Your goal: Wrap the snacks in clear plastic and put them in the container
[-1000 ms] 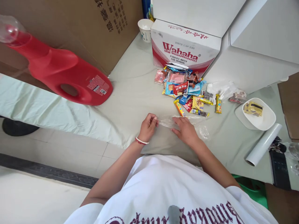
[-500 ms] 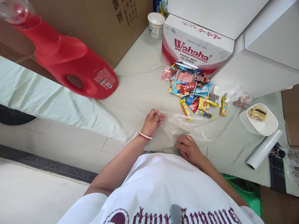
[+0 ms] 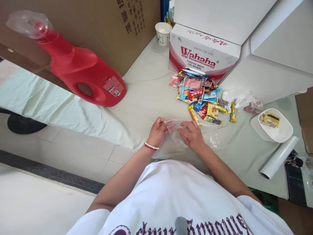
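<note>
My left hand [image 3: 157, 131] pinches the edge of a clear plastic bag [image 3: 179, 141] between thumb and fingers. That bag lies thin and crinkled over the cloth near the table's front edge. My right hand [image 3: 192, 135] is at the bag's upper edge, close to the left hand's fingertips, its thumb and index finger a little apart. Part of the bag is hidden behind the right hand. Just beyond the hands is a pile of wrapped snacks [image 3: 195, 94], with a yellow-orange snack stick [image 3: 192, 113] nearest the right fingers.
A large red bottle [image 3: 93, 76] stands at the left before a cardboard box. Behind the snacks is a Wahaha water carton [image 3: 202, 54], with a paper cup [image 3: 163, 33] beside it. To the right are a white bowl [image 3: 285, 129] holding yellow packets and a white roll [image 3: 278, 158].
My right hand has moved up and left from the bag's lower side to its upper edge, close to the left hand. The left hand stays on the bag. The camera view has shifted slightly.
</note>
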`<action>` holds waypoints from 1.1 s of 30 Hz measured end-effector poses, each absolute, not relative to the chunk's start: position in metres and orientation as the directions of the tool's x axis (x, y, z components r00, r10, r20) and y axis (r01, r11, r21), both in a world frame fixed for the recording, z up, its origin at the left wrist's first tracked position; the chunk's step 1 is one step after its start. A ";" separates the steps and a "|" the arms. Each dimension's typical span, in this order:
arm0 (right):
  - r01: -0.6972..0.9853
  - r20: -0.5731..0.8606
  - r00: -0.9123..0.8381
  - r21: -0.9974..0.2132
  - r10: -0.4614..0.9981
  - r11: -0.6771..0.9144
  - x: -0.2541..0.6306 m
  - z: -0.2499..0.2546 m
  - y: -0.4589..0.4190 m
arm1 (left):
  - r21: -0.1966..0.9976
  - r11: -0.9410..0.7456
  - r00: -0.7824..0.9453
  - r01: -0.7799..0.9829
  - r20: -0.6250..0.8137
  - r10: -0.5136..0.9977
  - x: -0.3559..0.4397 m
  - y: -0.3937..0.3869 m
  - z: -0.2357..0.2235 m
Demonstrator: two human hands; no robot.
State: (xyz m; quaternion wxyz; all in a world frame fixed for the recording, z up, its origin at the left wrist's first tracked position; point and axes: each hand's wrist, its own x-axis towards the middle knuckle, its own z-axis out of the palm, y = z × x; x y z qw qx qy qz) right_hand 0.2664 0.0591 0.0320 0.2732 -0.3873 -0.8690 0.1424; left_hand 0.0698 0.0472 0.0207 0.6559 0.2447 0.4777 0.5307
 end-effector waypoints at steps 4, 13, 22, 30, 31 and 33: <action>0.648 0.345 -0.452 -0.506 0.822 0.569 0.309 0.031 0.014 | 0.796 0.257 -0.164 -0.548 -0.403 0.900 0.051 0.053 0.011; 0.716 0.278 -0.369 -0.523 0.887 0.461 0.353 0.020 -0.057 | 0.885 0.291 -0.093 -0.363 -0.346 0.934 0.042 0.042 0.034; 0.670 0.279 -0.416 -0.550 0.866 0.499 0.356 0.020 -0.045 | 0.842 -0.291 0.378 0.454 0.113 0.919 0.102 0.075 0.064; 0.622 0.214 -0.239 -0.715 0.947 0.318 0.388 0.036 -0.055 | 0.854 -0.127 0.407 0.505 -0.105 0.907 0.115 0.075 0.028; 0.599 0.200 -0.144 -0.762 0.969 0.246 0.386 0.042 -0.049 | 0.853 -0.120 0.383 0.507 -0.099 0.918 0.117 0.069 0.034; 0.524 0.125 -0.019 -0.844 0.992 0.116 0.375 0.051 -0.031 | 0.856 -0.123 0.361 0.502 -0.078 0.929 0.125 0.056 0.046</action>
